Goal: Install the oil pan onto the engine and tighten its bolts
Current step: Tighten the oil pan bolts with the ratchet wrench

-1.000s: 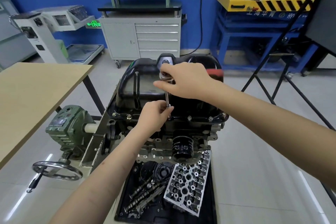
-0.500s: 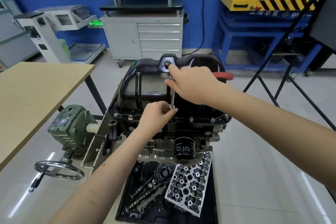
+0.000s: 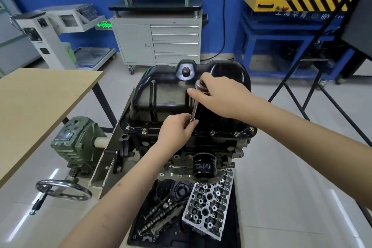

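Socket end hidden under left hand (image 3: 177, 129) (fingers pinching); slim silver ratchet extension (image 3: 194, 111) stands near-upright, right hand (image 3: 223, 94) gripping its head above black oil pan (image 3: 161, 94).

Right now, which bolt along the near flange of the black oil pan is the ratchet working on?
The one hidden under the left hand, where the chrome extension ends; the other near flange bolts stand bare.

A blue-and-white wall (image 3: 217, 6) ran behind. Against it stood a grey drawer cabinet (image 3: 157, 42) and a blue steel rack (image 3: 281, 38). A wooden table (image 3: 40, 102) sat left, pale glossy floor (image 3: 281, 167) catching streaks of light.
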Motion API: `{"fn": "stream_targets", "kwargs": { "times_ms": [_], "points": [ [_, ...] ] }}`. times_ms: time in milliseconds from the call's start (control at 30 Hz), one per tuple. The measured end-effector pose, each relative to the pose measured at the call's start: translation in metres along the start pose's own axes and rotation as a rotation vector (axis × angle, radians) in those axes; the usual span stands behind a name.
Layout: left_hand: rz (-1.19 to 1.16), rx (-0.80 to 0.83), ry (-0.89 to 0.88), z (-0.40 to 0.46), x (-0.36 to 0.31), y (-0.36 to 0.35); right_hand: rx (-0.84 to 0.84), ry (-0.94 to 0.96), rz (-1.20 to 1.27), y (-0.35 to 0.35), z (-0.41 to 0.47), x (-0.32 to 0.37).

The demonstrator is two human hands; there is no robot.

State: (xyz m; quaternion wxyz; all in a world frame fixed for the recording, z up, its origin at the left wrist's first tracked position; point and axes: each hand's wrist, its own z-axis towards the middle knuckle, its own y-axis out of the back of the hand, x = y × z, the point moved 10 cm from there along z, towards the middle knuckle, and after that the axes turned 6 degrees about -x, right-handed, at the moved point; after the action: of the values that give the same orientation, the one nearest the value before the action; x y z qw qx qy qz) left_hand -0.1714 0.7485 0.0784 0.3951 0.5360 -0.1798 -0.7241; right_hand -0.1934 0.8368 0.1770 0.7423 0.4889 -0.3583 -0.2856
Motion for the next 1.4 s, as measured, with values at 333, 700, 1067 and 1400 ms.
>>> {"fn": "stream_targets", "kwargs": {
  "times_ms": [333, 700, 1067, 1400],
  "points": [
    [-0.170, 0.035, 0.069, -0.004, 0.011, 0.003, -0.061, 0.552, 0.014, 0.005, 0.019, 0.051],
    [-0.209, 0.027, 0.107, -0.006, 0.012, 0.005, -0.196, 0.393, -0.289, 0.005, 0.017, 0.044],
    [-0.383, -0.073, 0.090, 0.023, -0.021, 0.035, 0.118, 0.116, -0.150, -0.012, 0.033, 0.038],
    [-0.415, 0.025, 0.081, 0.024, -0.033, 0.024, 0.235, 0.252, -0.069, 0.003, 0.016, -0.021]
  ]
}}
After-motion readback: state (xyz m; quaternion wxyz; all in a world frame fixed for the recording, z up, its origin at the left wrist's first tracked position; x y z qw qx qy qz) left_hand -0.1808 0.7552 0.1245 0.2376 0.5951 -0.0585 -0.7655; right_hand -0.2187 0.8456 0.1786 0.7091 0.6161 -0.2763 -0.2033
